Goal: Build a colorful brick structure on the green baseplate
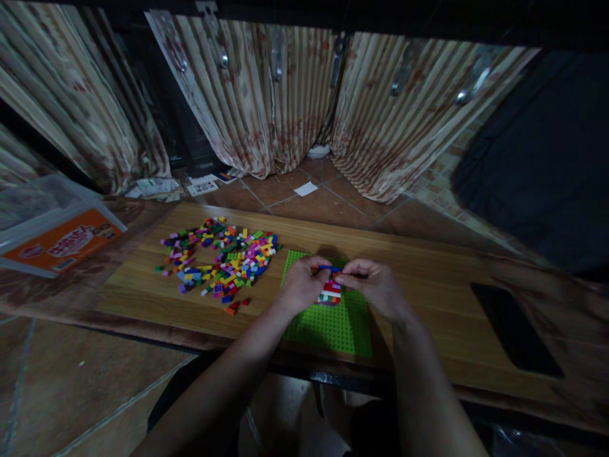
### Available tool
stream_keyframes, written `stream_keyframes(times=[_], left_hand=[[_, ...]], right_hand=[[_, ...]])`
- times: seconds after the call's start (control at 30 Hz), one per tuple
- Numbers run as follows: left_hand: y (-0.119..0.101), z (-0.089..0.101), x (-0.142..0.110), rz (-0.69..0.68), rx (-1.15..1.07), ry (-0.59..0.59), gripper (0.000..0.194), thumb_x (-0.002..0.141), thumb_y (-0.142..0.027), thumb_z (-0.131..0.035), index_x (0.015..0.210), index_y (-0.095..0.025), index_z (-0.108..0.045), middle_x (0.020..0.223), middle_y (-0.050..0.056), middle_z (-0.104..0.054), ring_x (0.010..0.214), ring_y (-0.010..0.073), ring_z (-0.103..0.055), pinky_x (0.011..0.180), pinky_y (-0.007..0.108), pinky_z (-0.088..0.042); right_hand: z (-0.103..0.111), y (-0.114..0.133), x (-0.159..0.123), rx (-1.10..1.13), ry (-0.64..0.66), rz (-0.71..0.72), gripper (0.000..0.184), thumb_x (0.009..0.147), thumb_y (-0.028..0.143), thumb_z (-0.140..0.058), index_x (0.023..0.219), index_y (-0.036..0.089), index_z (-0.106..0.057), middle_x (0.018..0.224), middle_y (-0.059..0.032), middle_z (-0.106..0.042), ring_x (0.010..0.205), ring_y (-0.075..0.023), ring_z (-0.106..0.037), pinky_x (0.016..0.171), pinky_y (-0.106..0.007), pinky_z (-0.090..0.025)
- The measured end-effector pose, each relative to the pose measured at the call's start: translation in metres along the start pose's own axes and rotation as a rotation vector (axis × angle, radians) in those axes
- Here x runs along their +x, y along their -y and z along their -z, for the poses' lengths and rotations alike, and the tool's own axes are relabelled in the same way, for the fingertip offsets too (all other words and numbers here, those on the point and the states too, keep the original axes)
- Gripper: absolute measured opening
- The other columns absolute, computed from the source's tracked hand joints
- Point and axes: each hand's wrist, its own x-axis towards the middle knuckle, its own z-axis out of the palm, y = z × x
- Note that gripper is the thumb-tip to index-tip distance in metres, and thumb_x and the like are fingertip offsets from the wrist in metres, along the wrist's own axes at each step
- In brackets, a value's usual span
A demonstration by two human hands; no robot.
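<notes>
A small build of toy bricks (330,293), with red, white, pink and green rows, sits over the green studded baseplate (328,330). Along its far end runs a blue piece (328,269), partly covered by fingers. My left hand (307,282) is closed on the left side of the build, thumb at its far end. My right hand (373,284) pinches at the far right corner, thumb and forefinger touching the build there. Whether a separate small brick is between the right fingertips is too small to tell.
Loose coloured bricks (228,254) lie spread on the wooden board (413,304) left of the baseplate. A clear plastic tub (57,228) with an orange label stands at the far left. A black flat object (516,330) lies on the right. Striped curtains (266,101) hang beyond.
</notes>
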Motion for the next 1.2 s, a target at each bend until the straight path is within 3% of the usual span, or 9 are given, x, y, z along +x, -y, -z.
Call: stream_keyframes(times=[0.2,0.63,0.83,1.1,1.2], left_hand=[[-0.001,-0.001,-0.001,0.001,-0.004,0.0,0.021,0.08,-0.017,-0.056,0.093,-0.017,-0.073,0.095,0.004,-0.073,0.084,0.0163,-0.066,0.082,0.027,-0.052],[-0.002,0.002,-0.001,-0.005,0.003,0.039,0.022,0.08,-0.017,-0.056,0.093,-0.018,-0.073,0.079,0.002,-0.072,0.079,0.0155,-0.065,0.077,0.026,-0.051],[0.006,0.002,0.003,-0.026,-0.045,0.082,0.021,0.079,-0.018,-0.055,0.09,-0.018,-0.072,0.078,0.001,-0.07,0.071,0.0133,-0.063,0.069,0.023,-0.05],[0.011,0.001,0.002,-0.033,-0.098,0.099,0.02,0.081,-0.022,-0.056,0.094,-0.016,-0.069,0.082,0.002,-0.071,0.073,0.0132,-0.064,0.069,0.023,-0.051],[0.011,0.003,0.002,-0.023,-0.083,0.065,0.023,0.083,-0.025,-0.055,0.099,-0.016,-0.068,0.089,0.003,-0.072,0.079,0.0148,-0.065,0.073,0.025,-0.051]], right_hand=[[0.0,0.0,-0.001,-0.021,-0.002,0.0,0.03,0.059,0.045,-0.078,0.063,0.019,-0.064,0.056,0.0013,-0.061,0.052,-0.011,-0.05,0.051,-0.025,-0.039],[-0.003,0.007,0.001,-0.032,0.005,-0.04,0.028,0.057,0.042,-0.078,0.06,0.019,-0.063,0.054,0.0015,-0.06,0.049,-0.0117,-0.052,0.049,-0.026,-0.041],[-0.001,0.011,0.006,-0.05,0.082,-0.098,0.029,0.058,0.043,-0.078,0.057,0.019,-0.061,0.045,0.0042,-0.054,0.043,-0.0093,-0.048,0.046,-0.024,-0.037],[0.001,-0.001,0.002,0.076,0.083,-0.114,0.041,0.06,0.055,-0.076,0.063,0.018,-0.061,0.054,0.0035,-0.055,0.046,-0.0081,-0.046,0.046,-0.023,-0.037],[0.01,-0.002,0.003,0.183,0.014,-0.138,0.044,0.064,0.06,-0.071,0.065,0.018,-0.06,0.058,0.002,-0.057,0.048,-0.0082,-0.047,0.048,-0.023,-0.04]])
